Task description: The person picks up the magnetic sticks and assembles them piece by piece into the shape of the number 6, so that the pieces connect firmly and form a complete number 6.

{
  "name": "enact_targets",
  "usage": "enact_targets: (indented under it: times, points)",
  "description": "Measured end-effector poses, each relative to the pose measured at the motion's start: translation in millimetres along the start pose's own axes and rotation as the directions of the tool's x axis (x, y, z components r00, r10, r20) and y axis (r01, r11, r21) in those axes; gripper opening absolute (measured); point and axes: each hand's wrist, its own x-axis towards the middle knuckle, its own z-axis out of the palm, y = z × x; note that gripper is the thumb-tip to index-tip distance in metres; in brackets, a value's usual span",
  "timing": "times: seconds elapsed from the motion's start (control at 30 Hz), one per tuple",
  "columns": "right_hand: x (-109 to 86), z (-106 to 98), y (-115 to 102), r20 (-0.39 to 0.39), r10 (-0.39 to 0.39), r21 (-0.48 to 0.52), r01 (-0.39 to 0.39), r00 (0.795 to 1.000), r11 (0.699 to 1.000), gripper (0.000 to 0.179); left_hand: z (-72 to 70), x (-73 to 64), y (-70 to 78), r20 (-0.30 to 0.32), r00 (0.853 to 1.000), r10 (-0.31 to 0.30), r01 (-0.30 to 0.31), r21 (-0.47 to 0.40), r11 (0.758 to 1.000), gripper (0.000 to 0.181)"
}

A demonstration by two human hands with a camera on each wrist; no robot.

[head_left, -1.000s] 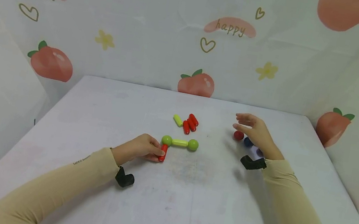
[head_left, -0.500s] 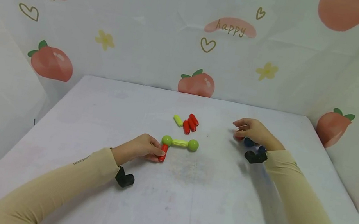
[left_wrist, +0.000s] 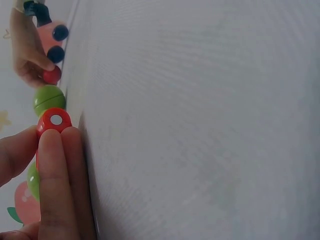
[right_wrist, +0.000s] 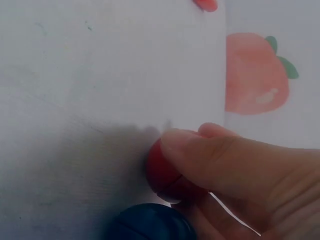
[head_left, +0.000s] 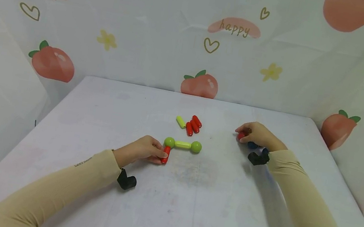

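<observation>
My left hand (head_left: 143, 149) pinches a red rod (head_left: 165, 155) between thumb and fingers. In the left wrist view its end shows a round silvery spot. The rod's far end meets a green ball (head_left: 169, 142), which a ribbed yellow-green rod (head_left: 182, 145) joins to a second green ball (head_left: 196, 147). At the right, my right hand (head_left: 258, 135) holds a red ball (right_wrist: 167, 172) between thumb and fingers. Close beside that ball lies a dark blue ball (right_wrist: 150, 222). Another dark blue ball (left_wrist: 60, 32) shows farther along in the left wrist view.
Behind the joined piece lie several red rods (head_left: 195, 126) and a yellow-green rod (head_left: 181, 121). The white table (head_left: 125, 104) ends at a cloth backdrop (head_left: 157, 45) with printed fruit. A black wrist mount (head_left: 126, 180) sits under the left cuff, another (head_left: 258, 157) by the right.
My right hand has come down onto the red ball and now grips it, with its fingers closed in. The left hand and the red rod have stayed in place.
</observation>
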Motion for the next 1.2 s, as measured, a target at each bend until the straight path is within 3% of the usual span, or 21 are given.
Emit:
enact_targets:
  times: [0.13, 0.4, 0.63, 0.83, 1.0, 1.2]
  points:
    - [0.6, -0.8, 0.1, -0.008, 0.004, -0.024, -0.004, 1.0, 1.0, 0.032, -0.1, 0.5, 0.4, 0.002, 1.0, -0.005, 0.005, 0.007, 1.0, 0.031]
    - [-3.1, -4.4, -6.0, -0.068, 0.059, 0.029, -0.057, 0.996, 0.998, 0.039, -0.4, -1.0, 1.2, 0.002, 1.0, -0.01, 0.01, 0.009, 1.0, 0.031]
    - [-9.8, -6.5, -13.9, -0.134, 0.091, 0.137, -0.073, 0.987, 0.988, 0.049, -0.3, -2.5, 1.8, 0.005, 1.0, -0.008, 0.008, -0.008, 1.0, 0.029]
    - [-17.5, 2.2, -26.3, -0.223, 0.053, 0.237, 0.001, 0.973, 0.971, 0.05, -0.3, -2.8, 1.7, 0.011, 1.0, -0.005, 0.005, -0.012, 1.0, 0.027]
    - [-23.9, 13.9, -40.2, -0.273, 0.02, 0.41, 0.098, 0.962, 0.907, 0.044, 0.1, -3.7, 2.0, 0.009, 1.0, 0.001, -0.001, -0.008, 1.0, 0.028]
    - [-30.4, 28.7, -58.1, -0.277, 0.008, 0.518, 0.142, 0.961, 0.844, 0.041, 0.4, -4.1, 2.2, 0.007, 1.0, -0.002, 0.002, -0.001, 1.0, 0.029]
